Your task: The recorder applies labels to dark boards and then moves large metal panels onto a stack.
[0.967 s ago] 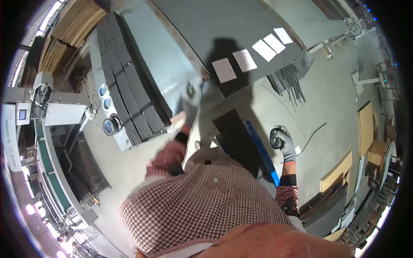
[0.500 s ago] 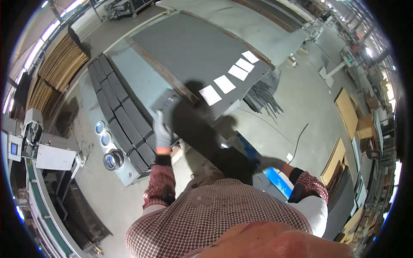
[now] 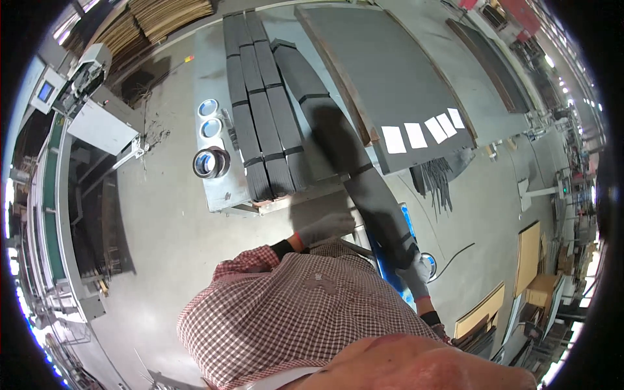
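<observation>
A long dark grey bundle of flat strips (image 3: 385,211), tied with black bands, lies slantwise with its far part on the table and its near end jutting past the front edge. My right hand (image 3: 415,272), in a grey glove, grips that near end. My left hand (image 3: 326,229), also gloved, is off the bundle, low in front of my body by the table's front edge. Its fingers look stretched out, somewhat blurred, with nothing visible in them. Similar banded bundles (image 3: 263,123) lie side by side just left of the held one.
Tape rolls (image 3: 210,128) stand along the left edge of the pale table (image 3: 214,188). Right of the bundle, a dark sheet stack (image 3: 396,71) carries several white papers (image 3: 416,134). Black strips (image 3: 434,179) hang beyond it. A blue-topped surface (image 3: 390,273) lies under the near end.
The bundle has gone from being carried in both hands to lying alongside the others. My left hand has let go of it and drawn back. The view has turned left.
</observation>
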{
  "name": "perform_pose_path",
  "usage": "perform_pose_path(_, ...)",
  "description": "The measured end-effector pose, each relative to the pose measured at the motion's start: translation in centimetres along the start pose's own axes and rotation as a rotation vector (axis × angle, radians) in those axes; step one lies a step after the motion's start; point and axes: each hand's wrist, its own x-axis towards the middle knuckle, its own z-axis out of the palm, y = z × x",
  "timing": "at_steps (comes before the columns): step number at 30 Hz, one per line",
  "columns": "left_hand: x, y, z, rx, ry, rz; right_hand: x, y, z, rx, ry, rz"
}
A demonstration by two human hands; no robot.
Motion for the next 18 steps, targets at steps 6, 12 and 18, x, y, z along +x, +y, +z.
perform_pose_path(6, -4.9, -4.2, -0.4, -0.388, 0.199, -0.319, 2.5, -2.8, -1.7, 0.024, 0.11, -0.181)
perform_pose_path(12, 6.0, -9.9, -0.8, -0.412, 0.329, 0.045, 3.0, -5.7, -4.4, 0.12, 0.025, -0.094)
perform_pose_path(18, 9.9, -7.8, -0.7, -1.111, -0.08, -0.05, 1.6, -5.2, -5.4, 0.307, 0.054, -0.105)
